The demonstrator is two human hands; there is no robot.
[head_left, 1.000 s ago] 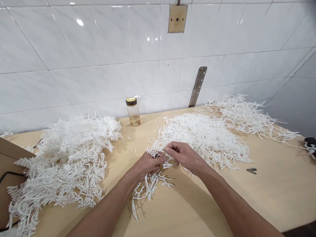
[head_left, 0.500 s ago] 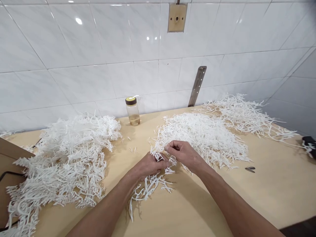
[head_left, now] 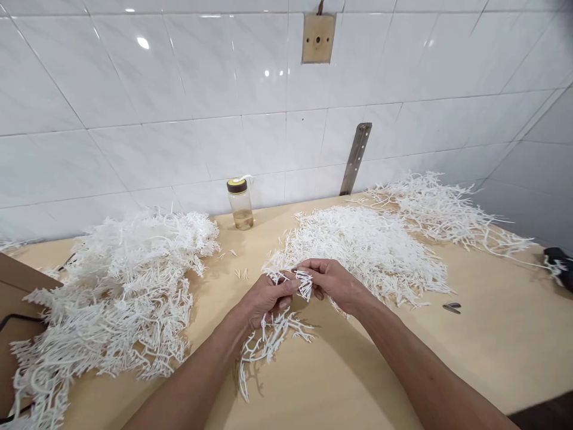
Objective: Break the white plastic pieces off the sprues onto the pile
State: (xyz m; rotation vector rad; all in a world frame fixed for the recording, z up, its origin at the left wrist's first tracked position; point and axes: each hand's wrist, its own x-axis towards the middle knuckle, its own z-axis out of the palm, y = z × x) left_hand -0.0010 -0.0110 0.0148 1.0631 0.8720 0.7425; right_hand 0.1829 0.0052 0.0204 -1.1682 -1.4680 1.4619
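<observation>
Bottle (head_left: 242, 206) upright on your surface (head_left: 501, 346), part-filled. Right of it you see a metal bracket (head_left: 356, 159); above-right, a yellowish wall plate (head_left: 318, 38); far left, a brown panel (head_left: 20, 286).

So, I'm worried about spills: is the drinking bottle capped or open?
Capped: the dark-and-yellow lid sits on the upright drinking bottle. Whether it's screwed tight, I cannot tell.

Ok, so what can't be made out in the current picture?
All in the head view:
Left hand: exact grip on the white strands, hidden by the hand itself.
Right hand: whether it pinches anything, as the strands overlap it.
Dark object at right: cut off by the picture's edge.
Brown panel at left: cut off likewise.
Small metal tool: too small to identify.
</observation>
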